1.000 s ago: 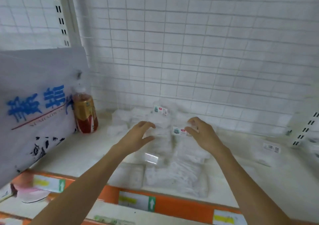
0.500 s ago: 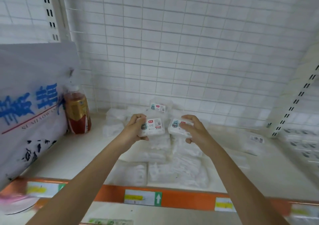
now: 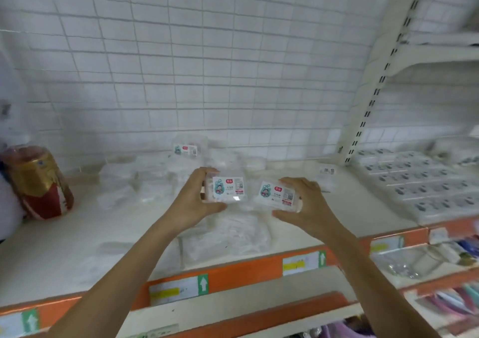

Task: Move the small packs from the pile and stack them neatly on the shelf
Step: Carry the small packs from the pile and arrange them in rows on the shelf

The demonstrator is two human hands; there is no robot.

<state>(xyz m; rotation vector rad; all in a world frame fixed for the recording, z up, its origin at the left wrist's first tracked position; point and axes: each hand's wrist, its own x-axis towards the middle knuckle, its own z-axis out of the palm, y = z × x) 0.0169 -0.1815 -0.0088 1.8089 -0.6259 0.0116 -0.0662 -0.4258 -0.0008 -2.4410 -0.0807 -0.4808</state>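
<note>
White wire-grid back wall, cream shelf with an orange price strip along the front edge. Since half a second ago my view has swung right: the neighbouring shelf bay with neat rows of stacked packs is now in sight, and the red-and-gold bottle has slid to the far left edge. Both hands were already holding packs then; now they sit a bit lower and further right, above the pile of clear-wrapped packs. My left hand grips the left pack, fingers curled over its top, thumb under. My right hand grips the right pack the same way. The two packs are near each other, not touching. Each label shows a cartoon figure, a small red logo and a barcode; the text is too blurred to read. Price tags on the strip carry green up-arrows and yellow bars.
</note>
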